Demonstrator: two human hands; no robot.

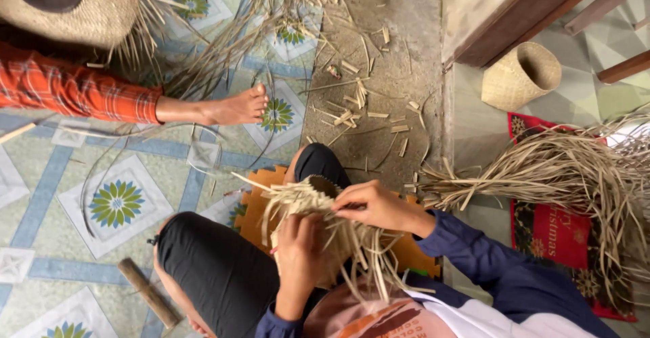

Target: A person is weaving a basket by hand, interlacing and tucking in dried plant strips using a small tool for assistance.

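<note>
Fingers of my right hand are pinched together on one pale straw strip of the half-made basket in my lap. My left hand sits just under them, with its fingers wrapped tight around the basket's side. Loose strips hang down from the basket, below my right fingers and beside my left ones. Under the basket, touching my knee, lies an orange foam mat. Far out past my right fingers is a big bundle of dry straw on a red cloth, and a small finished basket lies on its side above it. Up past my fingers, someone else's bare foot rests on the tiled floor. A wooden stick lies on the floor beside my leg.
</note>
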